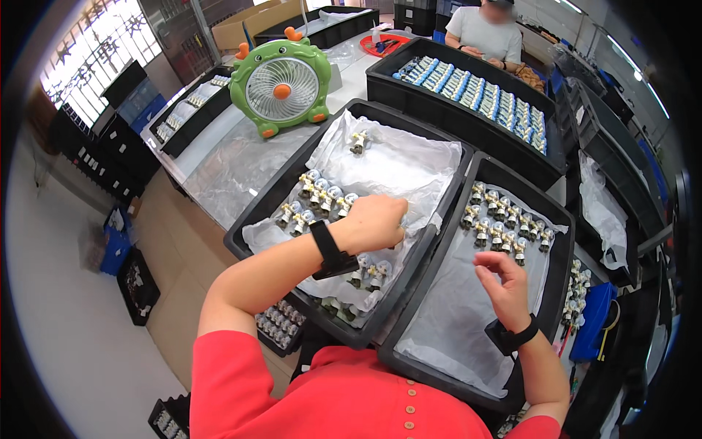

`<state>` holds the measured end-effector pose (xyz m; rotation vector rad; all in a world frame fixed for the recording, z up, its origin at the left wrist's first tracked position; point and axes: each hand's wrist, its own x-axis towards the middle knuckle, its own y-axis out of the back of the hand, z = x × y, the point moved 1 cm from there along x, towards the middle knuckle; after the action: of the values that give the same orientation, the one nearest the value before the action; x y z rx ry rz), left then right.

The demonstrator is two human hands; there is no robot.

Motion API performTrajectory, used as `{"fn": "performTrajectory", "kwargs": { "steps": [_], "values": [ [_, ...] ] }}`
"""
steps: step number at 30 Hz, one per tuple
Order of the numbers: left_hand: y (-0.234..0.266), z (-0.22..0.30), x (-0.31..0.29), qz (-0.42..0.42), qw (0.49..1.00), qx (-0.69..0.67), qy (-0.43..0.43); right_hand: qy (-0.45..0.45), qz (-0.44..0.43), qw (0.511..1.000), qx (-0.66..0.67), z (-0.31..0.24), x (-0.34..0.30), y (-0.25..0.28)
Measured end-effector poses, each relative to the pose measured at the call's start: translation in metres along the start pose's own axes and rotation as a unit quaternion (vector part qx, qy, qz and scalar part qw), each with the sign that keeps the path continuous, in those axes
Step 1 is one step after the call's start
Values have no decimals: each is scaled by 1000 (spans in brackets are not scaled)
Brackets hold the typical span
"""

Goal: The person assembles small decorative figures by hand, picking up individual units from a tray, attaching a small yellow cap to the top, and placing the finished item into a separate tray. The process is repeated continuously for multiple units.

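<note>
My left hand (374,225) is over the right side of a black tray (252,217) lined with thin white sheet. Its fingers are curled together and point down; whatever they hold is hidden. Beside it lie several small figurines (322,196) with pale heads and dark bases, some in a cluster, and a single figurine (358,142) rests farther up the sheet. My right hand (506,287) hovers above a second lined black tray (409,322), thumb and fingers apart, with nothing between them. Just beyond it, similar figurines (497,233) lie in rows. Each wrist wears a black band.
A green animal-shaped fan (281,88) stands on the table behind the left tray. Farther back is a black crate (461,117) with rows of blue and white pieces, and a red dish (384,44). A person (486,36) sits across the table. Stacked black trays (621,146) line the right side.
</note>
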<state>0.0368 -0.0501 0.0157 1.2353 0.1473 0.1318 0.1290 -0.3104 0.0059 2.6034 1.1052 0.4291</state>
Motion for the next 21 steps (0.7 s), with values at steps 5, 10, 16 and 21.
{"fn": "performTrajectory", "kwargs": {
  "steps": [5,10,16,21],
  "values": [
    [7,-2,-24,-35,999,-33,-18,159,-121,969,-145,-15,43,-28],
    [3,-5,-23,-13,998,-37,-39,218,-92,929,-284,-5,99,-60],
    [-10,-11,-17,3,998,-6,-68,171,-97,891,-409,9,123,-79],
    [-18,-19,-4,8,996,46,-70,180,-34,896,-405,12,133,-77]
  ]
}}
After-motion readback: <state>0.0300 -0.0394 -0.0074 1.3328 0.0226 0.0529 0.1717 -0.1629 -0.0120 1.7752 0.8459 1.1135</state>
